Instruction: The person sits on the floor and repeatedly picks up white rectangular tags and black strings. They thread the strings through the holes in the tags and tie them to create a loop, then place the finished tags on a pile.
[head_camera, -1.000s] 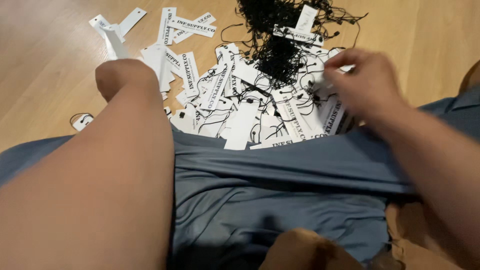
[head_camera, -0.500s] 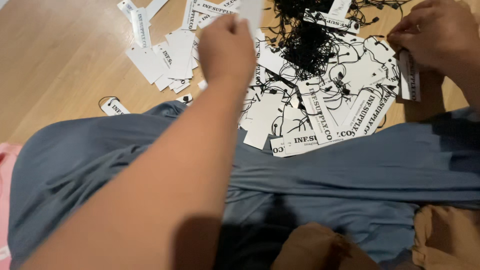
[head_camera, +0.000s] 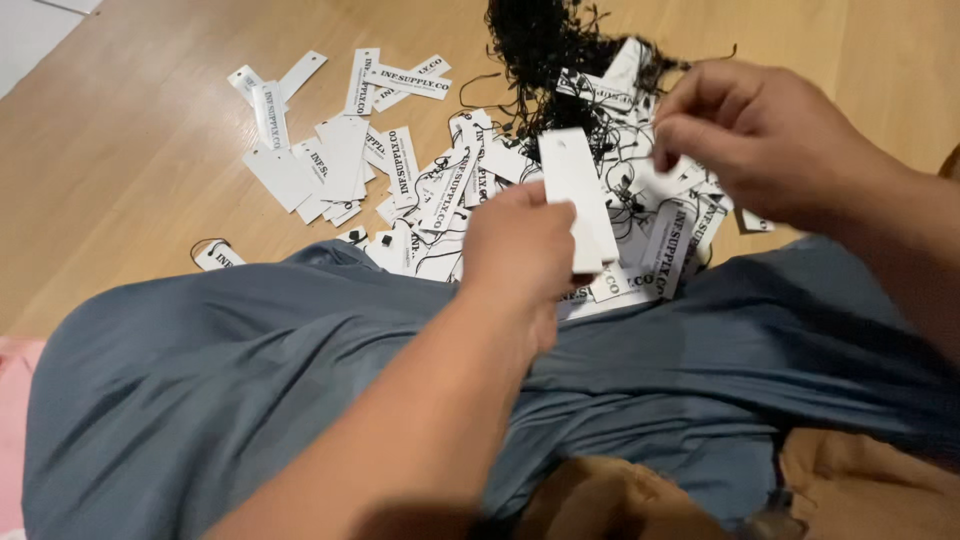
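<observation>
Where tags (head_camera: 400, 170) litter the floor (head_camera: 120, 170), both hands closed: left (head_camera: 520, 255) gripping a blank tag (head_camera: 580, 190), right (head_camera: 770, 140) pinching string (head_camera: 560, 50).

The floor (head_camera: 120, 150) is light wood boards. A loose heap of white paper tags (head_camera: 400, 170) lies spread on it, some blank side up, some printed side up, many overlapping. One tag with a black loop (head_camera: 218, 255) lies apart at the left, near the edge of grey cloth (head_camera: 250, 380) that covers the floor's near part. At the heap's far side sits a tangle of black strings (head_camera: 545, 45), with several tags mixed into it.
</observation>
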